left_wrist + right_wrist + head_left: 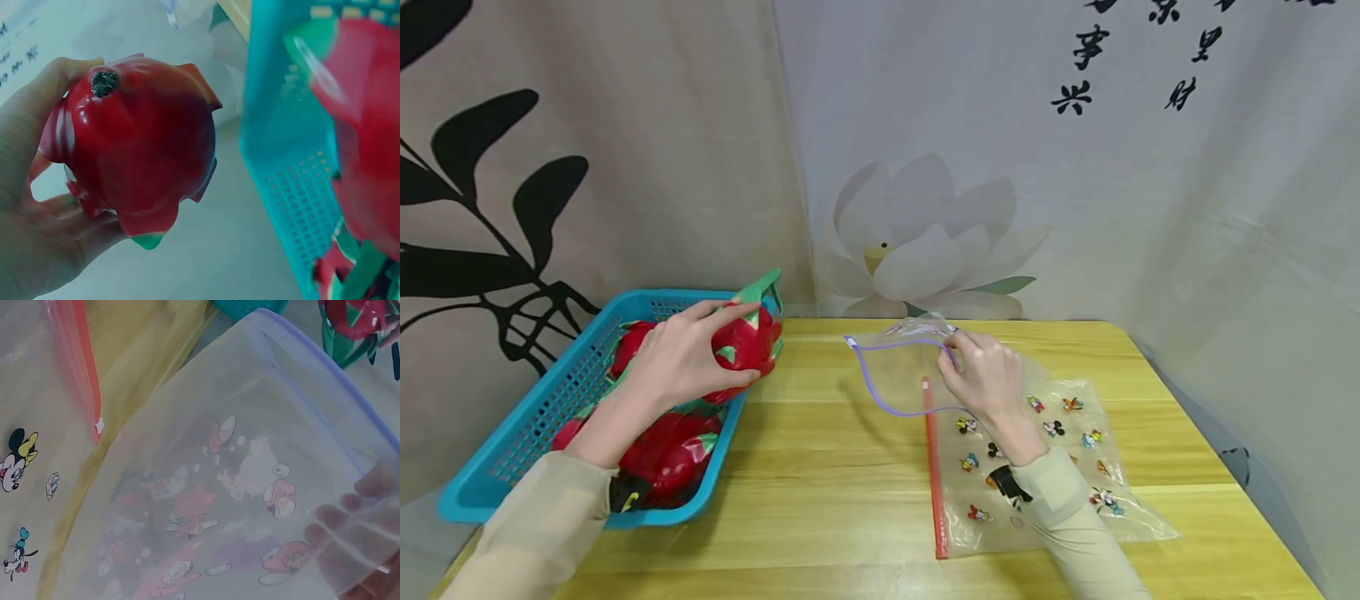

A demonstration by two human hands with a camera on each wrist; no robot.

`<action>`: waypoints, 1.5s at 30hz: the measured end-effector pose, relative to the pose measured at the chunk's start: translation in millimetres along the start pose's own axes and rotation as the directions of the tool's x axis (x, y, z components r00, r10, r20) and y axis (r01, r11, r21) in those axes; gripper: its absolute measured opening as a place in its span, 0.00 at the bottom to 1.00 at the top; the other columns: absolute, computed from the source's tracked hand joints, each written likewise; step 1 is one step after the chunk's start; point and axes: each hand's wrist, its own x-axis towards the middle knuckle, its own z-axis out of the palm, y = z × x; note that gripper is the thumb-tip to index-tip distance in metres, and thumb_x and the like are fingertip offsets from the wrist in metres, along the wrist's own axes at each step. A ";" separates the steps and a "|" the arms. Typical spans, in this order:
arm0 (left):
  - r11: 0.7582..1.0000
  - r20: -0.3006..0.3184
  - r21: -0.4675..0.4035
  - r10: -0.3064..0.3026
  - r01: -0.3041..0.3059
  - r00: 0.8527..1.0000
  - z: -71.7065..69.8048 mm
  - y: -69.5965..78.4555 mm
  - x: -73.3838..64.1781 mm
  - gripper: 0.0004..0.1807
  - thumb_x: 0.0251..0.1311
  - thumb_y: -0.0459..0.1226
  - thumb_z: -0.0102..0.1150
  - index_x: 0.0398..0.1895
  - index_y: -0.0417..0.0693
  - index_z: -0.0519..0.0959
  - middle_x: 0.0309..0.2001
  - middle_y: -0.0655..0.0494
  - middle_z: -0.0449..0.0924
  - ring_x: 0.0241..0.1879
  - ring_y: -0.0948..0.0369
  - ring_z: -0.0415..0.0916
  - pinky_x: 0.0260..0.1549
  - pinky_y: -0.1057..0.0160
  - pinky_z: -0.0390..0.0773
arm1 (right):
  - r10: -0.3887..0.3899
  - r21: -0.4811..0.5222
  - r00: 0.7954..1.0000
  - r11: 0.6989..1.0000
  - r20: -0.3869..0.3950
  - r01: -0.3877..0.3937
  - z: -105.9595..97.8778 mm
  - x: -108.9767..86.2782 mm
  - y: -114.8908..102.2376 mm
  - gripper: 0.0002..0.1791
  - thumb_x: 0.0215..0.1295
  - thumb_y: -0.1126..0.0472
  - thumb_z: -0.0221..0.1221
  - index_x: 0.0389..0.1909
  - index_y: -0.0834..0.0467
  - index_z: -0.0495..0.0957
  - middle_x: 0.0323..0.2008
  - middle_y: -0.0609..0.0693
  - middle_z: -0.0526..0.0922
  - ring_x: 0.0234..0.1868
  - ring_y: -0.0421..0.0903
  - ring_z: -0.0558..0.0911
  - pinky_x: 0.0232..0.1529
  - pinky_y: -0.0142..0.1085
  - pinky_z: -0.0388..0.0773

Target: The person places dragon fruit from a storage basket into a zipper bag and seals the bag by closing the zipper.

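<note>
My left hand (pixel 673 362) grips a red dragon fruit (pixel 745 342) with green-tipped scales, holding it up at the basket's right rim. In the left wrist view the dragon fruit (pixel 144 137) shows a dark stub on its glossy skin, with thumb and fingers curled around it. My right hand (pixel 985 379) pinches the edge of a clear zip bag (pixel 887 383) with a purple seal, its mouth spread wide. Cartoon prints cover this zip bag (pixel 206 506) in the right wrist view. It is held up over a second zip bag (pixel 1105 450) with a red seal.
A blue plastic basket (pixel 467 492) stands at the left of the wooden table (pixel 820 500). Several more dragon fruits (pixel 673 458) lie in it, partly hidden by my left arm. A printed curtain (pixel 1150 208) hangs behind the table.
</note>
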 end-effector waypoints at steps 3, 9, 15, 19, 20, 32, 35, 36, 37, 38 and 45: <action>0.999 -0.028 -0.009 0.048 -0.048 0.998 1.0 9.5 -2.5 0.43 0.35 0.51 0.76 0.62 0.59 0.73 0.57 0.42 0.74 0.34 0.50 0.79 0.25 0.53 0.80 | 0.001 0.004 1.000 1.000 0.003 -0.001 0.2 0.4 -0.2 0.03 0.49 0.65 0.61 0.23 0.59 0.82 0.20 0.51 0.84 0.14 0.45 0.75 0.10 0.30 0.60; 0.988 -0.055 -0.002 0.153 -0.154 0.987 4.7 28.2 -7.5 0.42 0.32 0.50 0.76 0.60 0.62 0.75 0.58 0.42 0.74 0.19 0.60 0.74 0.15 0.67 0.69 | 0.003 0.005 1.000 1.000 0.003 -0.003 0.7 1.0 -0.3 0.03 0.49 0.64 0.60 0.23 0.58 0.83 0.19 0.51 0.84 0.14 0.45 0.76 0.10 0.31 0.61; 0.955 -0.070 -0.019 0.294 -0.296 0.953 12.9 45.5 -12.9 0.43 0.28 0.50 0.78 0.59 0.63 0.75 0.57 0.44 0.76 0.32 0.54 0.81 0.23 0.61 0.81 | 0.009 0.003 1.000 1.000 -0.002 -0.009 0.5 1.4 -0.8 0.04 0.49 0.64 0.60 0.23 0.58 0.83 0.19 0.51 0.83 0.15 0.45 0.76 0.10 0.32 0.62; 0.925 -0.060 -0.026 0.376 -0.378 0.925 19.6 56.7 -16.2 0.43 0.29 0.50 0.78 0.59 0.63 0.75 0.55 0.47 0.76 0.40 0.53 0.80 0.27 0.59 0.84 | 0.013 0.007 1.000 1.000 -0.003 -0.013 0.3 1.9 -1.5 0.04 0.49 0.64 0.60 0.23 0.59 0.83 0.19 0.51 0.84 0.15 0.46 0.76 0.10 0.32 0.63; 0.919 -0.059 -0.022 0.392 -0.394 0.918 21.3 59.4 -17.0 0.43 0.29 0.50 0.77 0.59 0.63 0.75 0.55 0.48 0.76 0.42 0.54 0.79 0.27 0.59 0.84 | 0.013 0.008 1.000 1.000 -0.002 -0.013 0.2 2.0 -1.7 0.03 0.49 0.64 0.60 0.23 0.59 0.83 0.19 0.51 0.84 0.15 0.46 0.76 0.10 0.33 0.63; 0.847 -0.030 -0.020 0.530 -0.530 0.848 40.2 80.0 -20.9 0.42 0.29 0.51 0.78 0.58 0.62 0.76 0.56 0.48 0.76 0.52 0.52 0.77 0.31 0.60 0.84 | 0.020 0.003 1.000 1.000 0.005 -0.020 -1.7 1.9 -3.0 0.03 0.49 0.65 0.61 0.23 0.60 0.83 0.19 0.52 0.84 0.14 0.44 0.74 0.10 0.30 0.60; 0.836 -0.002 -0.018 0.549 -0.549 0.836 43.8 83.0 -21.1 0.43 0.30 0.51 0.78 0.59 0.63 0.74 0.58 0.48 0.75 0.53 0.50 0.76 0.30 0.59 0.85 | 0.014 0.007 1.000 1.000 -0.001 -0.014 -2.4 2.0 -3.6 0.03 0.49 0.65 0.61 0.23 0.60 0.83 0.20 0.52 0.84 0.14 0.44 0.74 0.10 0.30 0.61; 0.831 0.005 -0.015 0.556 -0.555 0.831 44.9 83.8 -21.0 0.43 0.30 0.51 0.77 0.60 0.63 0.74 0.58 0.47 0.75 0.54 0.50 0.76 0.29 0.59 0.84 | 0.011 0.007 1.000 1.000 -0.004 -0.011 -2.5 2.0 -3.9 0.03 0.49 0.65 0.61 0.23 0.60 0.83 0.20 0.52 0.84 0.13 0.44 0.74 0.10 0.30 0.61; 0.828 0.015 -0.012 0.560 -0.560 0.828 46.1 84.5 -20.8 0.43 0.31 0.51 0.77 0.60 0.63 0.74 0.58 0.47 0.75 0.54 0.49 0.76 0.29 0.59 0.84 | 0.008 0.007 1.000 1.000 -0.006 -0.008 -2.7 2.1 -4.3 0.04 0.50 0.65 0.61 0.23 0.60 0.83 0.19 0.52 0.84 0.13 0.44 0.74 0.10 0.30 0.61; 0.825 0.024 -0.012 0.566 -0.566 0.824 47.2 85.2 -20.6 0.43 0.31 0.51 0.77 0.60 0.63 0.73 0.58 0.47 0.75 0.54 0.49 0.76 0.28 0.60 0.84 | 0.005 0.007 1.000 1.000 -0.008 -0.005 -2.8 2.1 -4.8 0.04 0.50 0.65 0.60 0.23 0.60 0.83 0.19 0.53 0.84 0.13 0.43 0.73 0.10 0.30 0.61; 0.821 0.056 -0.008 0.571 -0.571 0.819 53.5 90.3 -16.7 0.43 0.33 0.52 0.75 0.61 0.64 0.73 0.59 0.46 0.74 0.54 0.48 0.77 0.26 0.61 0.83 | -0.036 0.011 0.999 0.999 -0.023 0.036 -5.5 1.4 -11.1 0.03 0.48 0.65 0.61 0.22 0.60 0.82 0.19 0.52 0.84 0.11 0.42 0.72 0.10 0.27 0.56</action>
